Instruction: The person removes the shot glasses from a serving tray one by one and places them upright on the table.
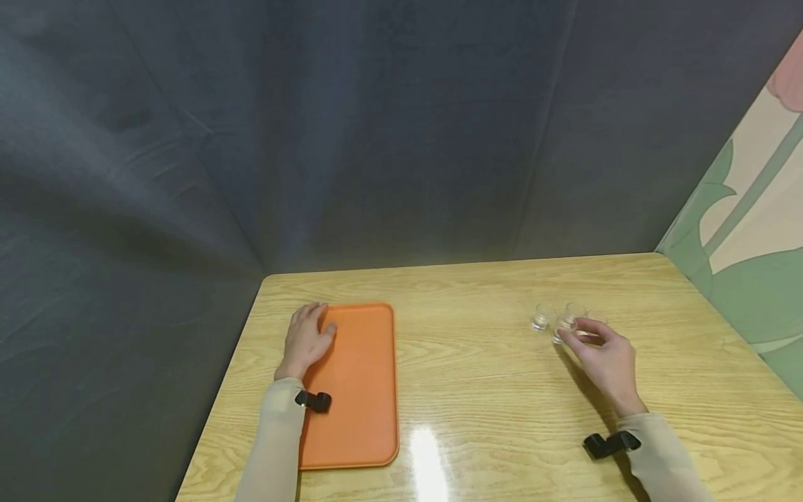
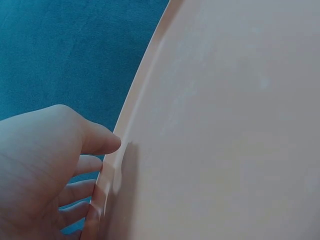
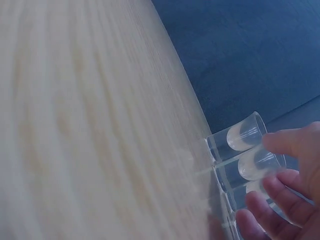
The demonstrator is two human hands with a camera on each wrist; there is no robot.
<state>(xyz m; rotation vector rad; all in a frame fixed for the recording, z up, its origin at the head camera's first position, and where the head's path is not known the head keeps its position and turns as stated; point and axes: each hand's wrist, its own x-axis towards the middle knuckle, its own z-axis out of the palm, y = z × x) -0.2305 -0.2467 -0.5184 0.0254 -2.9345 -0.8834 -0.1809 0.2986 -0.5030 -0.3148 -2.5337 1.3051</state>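
Note:
Several small clear shot glasses stand close together on the table's right side. My right hand (image 1: 605, 359) reaches in from the right and pinches the rim of the nearest shot glass (image 3: 252, 167) between thumb and fingers. Another shot glass (image 1: 540, 320) stands just left of it, and one more (image 1: 575, 309) behind; my fingers partly hide the group. On the left lies an orange rectangular tray (image 1: 357, 390). My left hand (image 1: 305, 341) rests at its left edge, thumb over the rim and loosely extended fingers along the outside. The tray has nothing on it.
The wooden table (image 1: 470, 362) spreads between tray and glasses. A dark curtain (image 1: 401, 139) hangs behind the table and along its left side. At the right stands a wall (image 1: 753, 209) with a painted floral pattern.

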